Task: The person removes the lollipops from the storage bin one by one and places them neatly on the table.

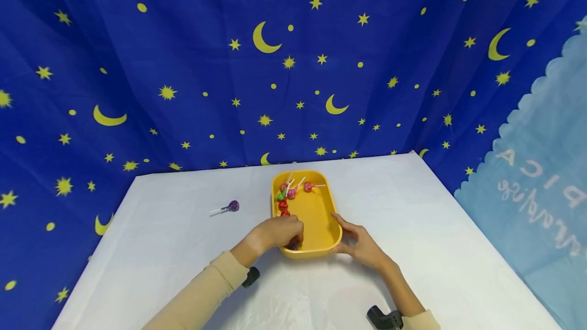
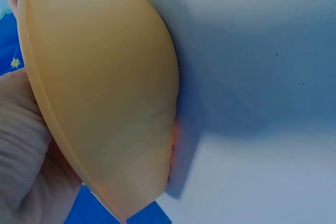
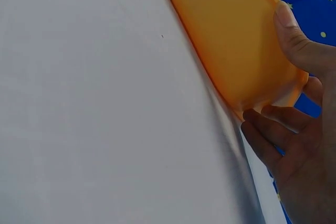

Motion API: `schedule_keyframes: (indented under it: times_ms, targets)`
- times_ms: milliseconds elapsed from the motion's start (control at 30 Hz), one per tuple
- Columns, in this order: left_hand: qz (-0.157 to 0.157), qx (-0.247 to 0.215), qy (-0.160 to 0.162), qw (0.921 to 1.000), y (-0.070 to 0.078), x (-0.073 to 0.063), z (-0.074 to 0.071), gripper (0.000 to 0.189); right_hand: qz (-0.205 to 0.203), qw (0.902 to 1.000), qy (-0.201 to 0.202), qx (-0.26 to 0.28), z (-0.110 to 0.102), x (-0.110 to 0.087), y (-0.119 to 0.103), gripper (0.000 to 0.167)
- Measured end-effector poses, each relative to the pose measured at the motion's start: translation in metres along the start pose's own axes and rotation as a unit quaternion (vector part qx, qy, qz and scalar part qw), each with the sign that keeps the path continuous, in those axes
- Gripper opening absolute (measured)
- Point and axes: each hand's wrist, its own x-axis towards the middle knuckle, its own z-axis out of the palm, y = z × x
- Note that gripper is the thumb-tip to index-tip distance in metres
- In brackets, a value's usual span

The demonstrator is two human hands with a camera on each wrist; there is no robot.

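A yellow tray [image 1: 316, 218] stands on the table, with lollipops along its left and far sides: pink [image 1: 308, 187], green [image 1: 281, 196] and red [image 1: 283, 205] ones. My left hand [image 1: 282, 230] reaches over the near left rim, fingers curled down inside. A purple lollipop [image 1: 293, 246] peeks out under those fingers, mostly hidden by the hand. My right hand [image 1: 362, 246] grips the near right corner of the tray. In the right wrist view its thumb [image 3: 286, 17] lies at the rim and the other fingers touch the outer wall.
Another purple lollipop [image 1: 233, 205] lies on the white table [image 1: 174, 248], left of the tray. A blue curtain [image 1: 206, 55] with yellow moons and stars hangs behind. At the right is a light blue cloth [image 1: 541, 157] with lettering.
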Motion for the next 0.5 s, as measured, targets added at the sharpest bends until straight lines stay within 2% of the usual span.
schedule_keyframes:
  times_ms: [100, 233, 500]
  targets:
    - [0.002, -0.001, 0.011, 0.9999, 0.0, -0.0005, 0.0003, 0.022, -0.002, 1.0, -0.004, 0.003, -0.0006, 0.0005, -0.0007, 0.084]
    - [0.005, -0.007, 0.009, 0.9999, -0.0021, -0.0002, 0.0023, 0.019, -0.006, 0.9999, -0.005, 0.012, 0.0004, -0.0007, 0.0013, 0.084]
    - [0.018, 0.068, 0.025, 0.9972, -0.0068, 0.0003, 0.0022, 0.014, -0.004, 1.0, -0.001, 0.007, 0.0, -0.0001, -0.0006, 0.085]
